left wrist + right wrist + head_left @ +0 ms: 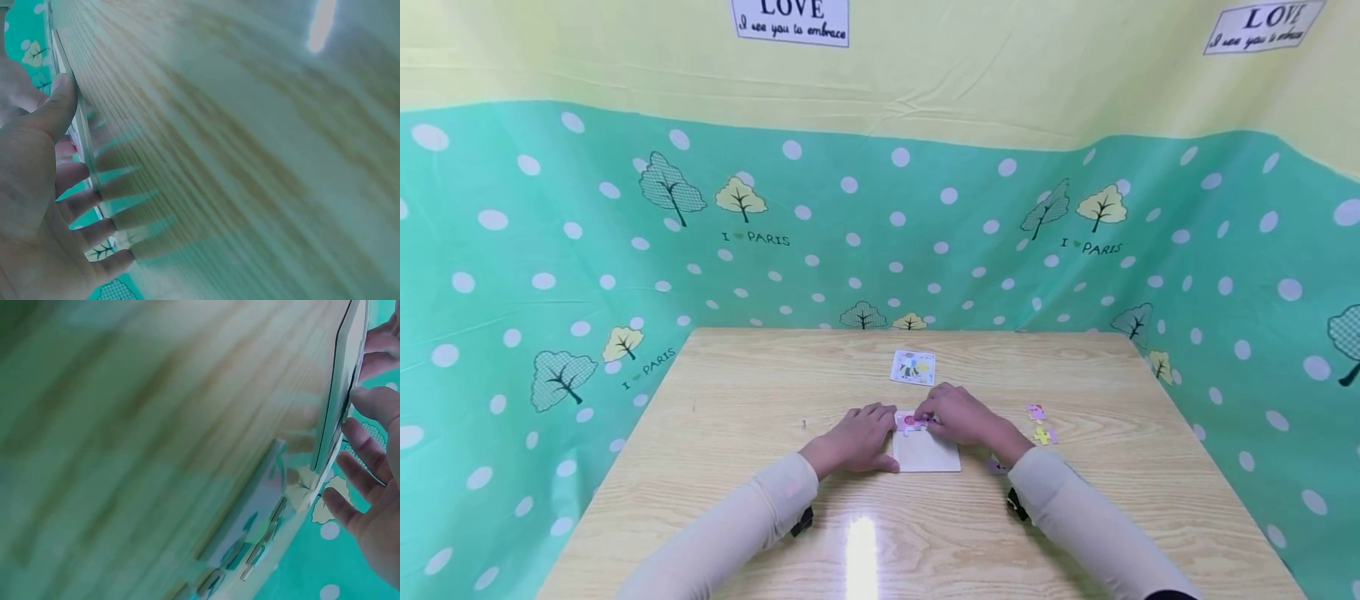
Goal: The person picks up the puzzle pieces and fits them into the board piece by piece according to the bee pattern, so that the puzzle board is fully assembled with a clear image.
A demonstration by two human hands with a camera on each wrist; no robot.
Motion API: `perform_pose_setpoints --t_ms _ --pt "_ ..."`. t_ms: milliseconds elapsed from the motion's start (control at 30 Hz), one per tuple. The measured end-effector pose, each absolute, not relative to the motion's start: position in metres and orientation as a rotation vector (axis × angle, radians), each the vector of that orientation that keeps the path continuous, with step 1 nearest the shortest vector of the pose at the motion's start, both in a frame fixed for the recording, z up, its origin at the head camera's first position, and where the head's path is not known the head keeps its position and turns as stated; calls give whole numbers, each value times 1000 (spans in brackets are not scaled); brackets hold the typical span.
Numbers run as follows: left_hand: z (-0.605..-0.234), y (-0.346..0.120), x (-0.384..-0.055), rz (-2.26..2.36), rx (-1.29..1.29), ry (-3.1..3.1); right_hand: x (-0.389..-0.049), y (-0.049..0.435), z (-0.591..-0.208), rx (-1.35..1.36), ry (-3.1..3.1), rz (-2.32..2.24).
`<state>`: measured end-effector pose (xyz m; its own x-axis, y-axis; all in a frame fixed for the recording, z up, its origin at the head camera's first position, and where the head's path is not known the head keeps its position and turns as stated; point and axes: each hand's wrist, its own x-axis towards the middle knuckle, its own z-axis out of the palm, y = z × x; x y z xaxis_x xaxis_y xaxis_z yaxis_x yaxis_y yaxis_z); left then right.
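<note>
A square pale puzzle board (927, 454) lies on the wooden table with pink puzzle pieces (907, 422) along its far edge. My left hand (856, 440) rests at the board's left side. Its thumb (61, 103) touches the near corner, and its other fingers extend forward, fairly straight. Over the board's far right corner, my right hand (962, 415) points down and pinches a small puzzle piece between thumb and fingertips. Those fingers mostly hide the piece. In the right wrist view, the right thumb (374, 403) and forefinger are right at the board's edge.
Behind the board lies a card with a bee picture (913, 367). Right of it are loose pieces: a pink one (1036, 412), a yellow one (1042, 435) and another (997, 465) partly under the right forearm. A green dotted cloth (880, 233) surrounds the table (737, 400).
</note>
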<state>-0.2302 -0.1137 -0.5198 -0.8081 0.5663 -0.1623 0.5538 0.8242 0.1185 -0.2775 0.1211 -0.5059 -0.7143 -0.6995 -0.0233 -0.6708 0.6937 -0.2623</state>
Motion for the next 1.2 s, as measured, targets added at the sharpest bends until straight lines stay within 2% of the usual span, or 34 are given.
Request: perform_pose_setpoints --t_ms 633,1200 --pt "-516 -112 -229 100 869 2811 -278 125 -502 -1136 2777 -368" --pt "-518 -113 -230 104 858 2811 -287 160 -501 -1029 2829 -457"
